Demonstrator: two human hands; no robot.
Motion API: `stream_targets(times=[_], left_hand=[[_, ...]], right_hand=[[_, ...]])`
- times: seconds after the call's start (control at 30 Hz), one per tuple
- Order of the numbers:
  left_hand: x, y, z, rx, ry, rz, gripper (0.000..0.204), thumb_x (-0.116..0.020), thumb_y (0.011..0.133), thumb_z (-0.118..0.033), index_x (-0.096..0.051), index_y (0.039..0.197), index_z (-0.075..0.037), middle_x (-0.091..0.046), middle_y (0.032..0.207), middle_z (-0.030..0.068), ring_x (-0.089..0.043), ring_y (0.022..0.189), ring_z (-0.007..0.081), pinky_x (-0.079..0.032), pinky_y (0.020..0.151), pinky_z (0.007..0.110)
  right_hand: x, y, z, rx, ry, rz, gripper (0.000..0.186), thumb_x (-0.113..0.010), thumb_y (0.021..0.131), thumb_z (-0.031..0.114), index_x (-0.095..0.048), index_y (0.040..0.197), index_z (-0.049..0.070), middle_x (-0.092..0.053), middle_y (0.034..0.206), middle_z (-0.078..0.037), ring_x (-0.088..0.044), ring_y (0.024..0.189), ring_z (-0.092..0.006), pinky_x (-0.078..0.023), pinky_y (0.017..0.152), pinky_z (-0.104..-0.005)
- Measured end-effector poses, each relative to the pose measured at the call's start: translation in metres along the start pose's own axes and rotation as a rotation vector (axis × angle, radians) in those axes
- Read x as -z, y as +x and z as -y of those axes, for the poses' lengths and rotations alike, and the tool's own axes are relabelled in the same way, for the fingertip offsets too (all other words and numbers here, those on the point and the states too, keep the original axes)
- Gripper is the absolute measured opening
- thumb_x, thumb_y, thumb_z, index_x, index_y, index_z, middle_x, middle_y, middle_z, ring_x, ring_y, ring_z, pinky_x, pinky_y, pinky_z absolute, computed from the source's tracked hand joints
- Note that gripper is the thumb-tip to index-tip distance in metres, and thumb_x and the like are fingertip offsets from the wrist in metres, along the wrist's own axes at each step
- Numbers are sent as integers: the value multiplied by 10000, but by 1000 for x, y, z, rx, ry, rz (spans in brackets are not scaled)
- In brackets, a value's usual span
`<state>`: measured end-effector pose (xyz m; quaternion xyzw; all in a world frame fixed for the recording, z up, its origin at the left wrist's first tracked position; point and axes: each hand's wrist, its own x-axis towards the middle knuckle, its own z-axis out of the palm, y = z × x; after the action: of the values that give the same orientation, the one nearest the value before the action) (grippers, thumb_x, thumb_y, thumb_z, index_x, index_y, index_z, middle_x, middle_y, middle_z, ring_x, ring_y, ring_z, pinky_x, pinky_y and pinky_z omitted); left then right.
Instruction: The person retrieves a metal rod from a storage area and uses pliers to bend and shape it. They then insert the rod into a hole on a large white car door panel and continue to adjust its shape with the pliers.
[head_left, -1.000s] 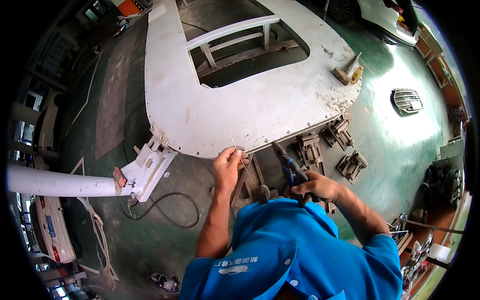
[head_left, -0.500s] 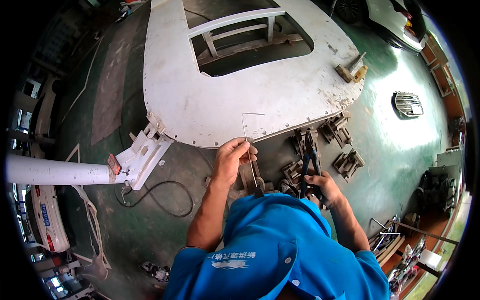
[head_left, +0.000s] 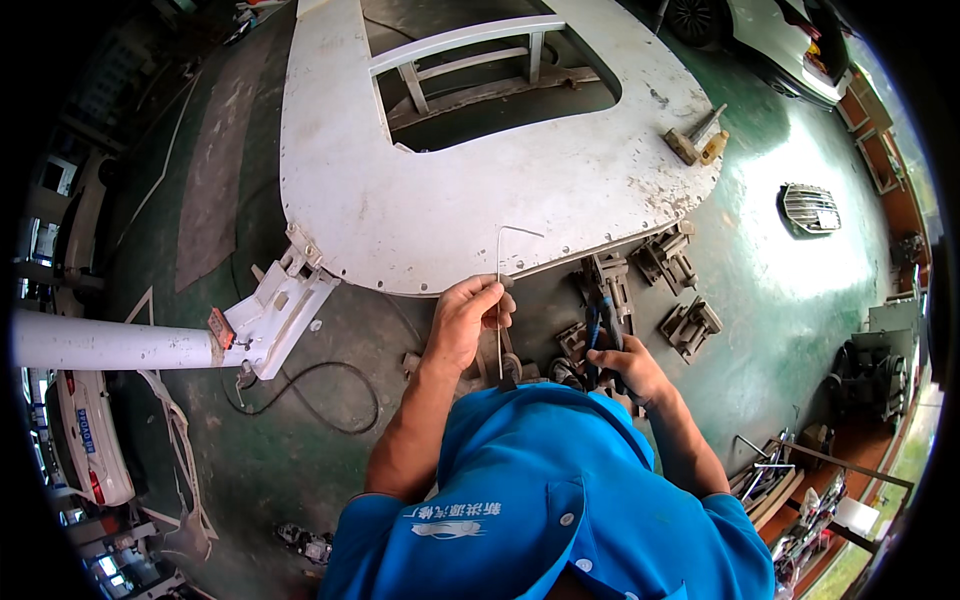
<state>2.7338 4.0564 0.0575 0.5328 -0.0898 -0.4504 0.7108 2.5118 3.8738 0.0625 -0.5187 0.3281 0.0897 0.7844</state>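
My left hand pinches a thin metal wire between thumb and fingers. Its upper end bends sharply to the right, over the edge of a big white metal platform, while the lower end runs down toward my blue shirt. To the right, my right hand is closed around a pair of pliers with dark and blue parts. The pliers point away from me, apart from the wire. Their jaws are hard to make out against the metal clamps behind them.
A hammer and a small yellowish bottle rest on the platform's right corner. Heavy clamps sit on the floor beside it. A white post arm stands left, near a looped cable. A car grille lies to the right.
The wire has turned in my left hand, its bent tip now slanting down to the right. My right hand and the pliers have moved slightly left and the pliers look more upright.
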Motion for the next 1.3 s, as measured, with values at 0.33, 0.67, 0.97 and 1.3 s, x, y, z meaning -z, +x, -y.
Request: stream_targets(times=[0.33,0.67,0.97,1.3], left_hand=[[-7,0,-14,-79,122,-3,208,-553,970,-144,-659,1028,26,-570,723,8,-456,636,73,-365,572,223],[-10,-7,-19,-133,190,21,240,-537,983,-150,-667,1064,35,-557,720,-4,-430,626,53,-362,563,204],[-9,-11,-20,-149,236,4,245,-537,986,-156,-670,1076,28,-565,732,-9,-435,625,50,-367,565,204],[-15,-14,-24,-160,245,-9,241,-536,986,-152,-665,1072,32,-554,732,-6,-434,635,55,-364,570,208]], right_hand=[[8,-2,2,94,-135,100,274,-680,880,149,-662,1090,-25,-692,986,-110,-639,908,-189,-508,820,-326],[12,-3,3,174,-250,187,312,-692,881,154,-656,1134,-25,-690,1006,-106,-636,936,-182,-504,852,-323],[3,-10,15,148,-228,134,354,-692,875,154,-639,1170,-33,-680,1010,-99,-630,909,-174,-508,840,-336],[13,0,4,184,-330,134,263,-692,876,198,-659,1014,-23,-646,819,-67,-591,777,-149,-471,702,-296]])
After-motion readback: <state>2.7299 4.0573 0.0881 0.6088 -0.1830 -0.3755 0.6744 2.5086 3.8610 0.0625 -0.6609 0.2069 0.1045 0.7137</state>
